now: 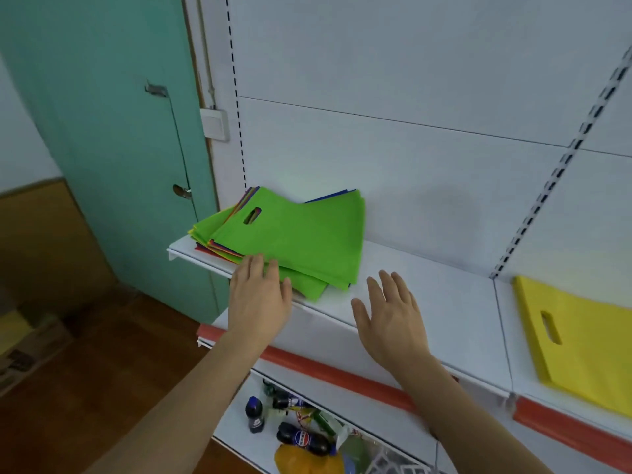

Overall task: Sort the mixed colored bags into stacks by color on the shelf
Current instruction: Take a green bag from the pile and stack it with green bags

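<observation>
Two hands work at one white shelf [427,289], which carries all task items at approx. chest level so both arms reach w/o stretching. Largest item on it: mixed stack of bags [294,241] at the shelf's left end, against the back panel, fanned rather than squared, so edges of red, orange, yellow, purple and blue bags show under the top green bag [307,234]; judgement: the fan lets colours be read before lifting. Green bag lies flat, handle slot up-left, front corner just at the shelf edge. Yellow bag [581,343] lies alone on the next shelf section to the right, well apart from the stack; judgement: it starts the yellow pile, spaced to leave room for other colours between. Bare shelf between the two is likely reserved for those piles. Left hand [260,295] hovers at the stack's front-left corner, fingers straight and released, tips at or just over the green bag's edge; contact cannot be confirmed. Right hand [390,319] is near the stack's right corner, over bare shelf, fingers spread, released, grasping nothing. Judgement: both are posed to take the green bag next. Lower shelf holds bottles [301,436], not task-related.
</observation>
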